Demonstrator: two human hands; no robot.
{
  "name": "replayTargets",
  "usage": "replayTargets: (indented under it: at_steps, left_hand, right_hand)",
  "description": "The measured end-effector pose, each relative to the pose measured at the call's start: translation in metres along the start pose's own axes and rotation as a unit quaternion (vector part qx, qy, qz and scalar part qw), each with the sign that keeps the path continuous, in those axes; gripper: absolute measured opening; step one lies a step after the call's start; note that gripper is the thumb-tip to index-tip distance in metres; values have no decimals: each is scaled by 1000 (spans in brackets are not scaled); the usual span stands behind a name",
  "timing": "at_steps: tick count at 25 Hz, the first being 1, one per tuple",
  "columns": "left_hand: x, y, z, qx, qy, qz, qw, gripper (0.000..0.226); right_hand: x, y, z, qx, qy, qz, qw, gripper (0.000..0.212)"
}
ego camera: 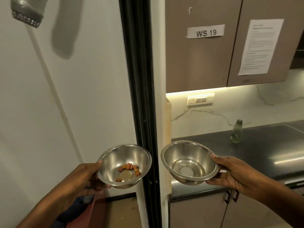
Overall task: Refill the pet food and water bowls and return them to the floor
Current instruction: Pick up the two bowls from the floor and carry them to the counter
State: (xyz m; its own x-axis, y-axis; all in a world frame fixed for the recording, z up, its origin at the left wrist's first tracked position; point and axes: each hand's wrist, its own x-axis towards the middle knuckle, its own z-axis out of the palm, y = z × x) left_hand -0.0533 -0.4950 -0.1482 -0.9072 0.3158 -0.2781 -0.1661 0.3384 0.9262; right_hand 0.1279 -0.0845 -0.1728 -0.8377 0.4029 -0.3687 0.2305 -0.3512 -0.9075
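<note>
I hold two steel bowls in the air in front of me. My left hand (85, 176) grips the left rim of the food bowl (115, 158), which has several orange and brown kibble pieces (130, 168) at its bottom. My right hand (230, 173) grips the right rim of the water bowl (184, 155), tilted toward me, with a little water or a shine at its base. The water bowl hangs just over the left end of the dark counter (263, 145).
A green glass bottle (236, 131) stands on the counter near the marble backsplash. Wall cabinets with a "WS 19" label (206, 31) and a printed sheet (260, 46) hang above. A black door frame (141, 96) divides the wall from the counter. Lower cabinet doors (230, 211) sit below.
</note>
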Motion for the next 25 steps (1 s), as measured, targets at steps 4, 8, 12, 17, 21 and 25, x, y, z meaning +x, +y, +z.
replayTargets:
  at_steps: [4, 8, 12, 17, 21, 25]
  left_hand:
    - [-11, 19, 83, -13, 22, -9, 1000, 44]
    - [-10, 27, 157, -37, 30, -21, 999, 41]
    - [4, 23, 233, -74, 32, -33, 996, 42]
    - [57, -9, 337, -163, 36, -48, 985, 36]
    - [115, -47, 436, -228, 54, -53, 971, 36]
    - [176, -77, 520, -290, 121, -56, 948, 30]
  right_hand:
    - [18, -20, -84, -20, -2, 1, 1000, 35]
    - [39, -34, -152, -46, -13, -11, 999, 35]
    - [66, -33, -211, -39, 4, -13, 999, 36]
    - [106, -4, -257, 26, 57, -28, 998, 36]
    - [164, 36, -282, 97, 115, -32, 988, 31]
    - [247, 67, -305, 118, 178, -31, 976, 30]
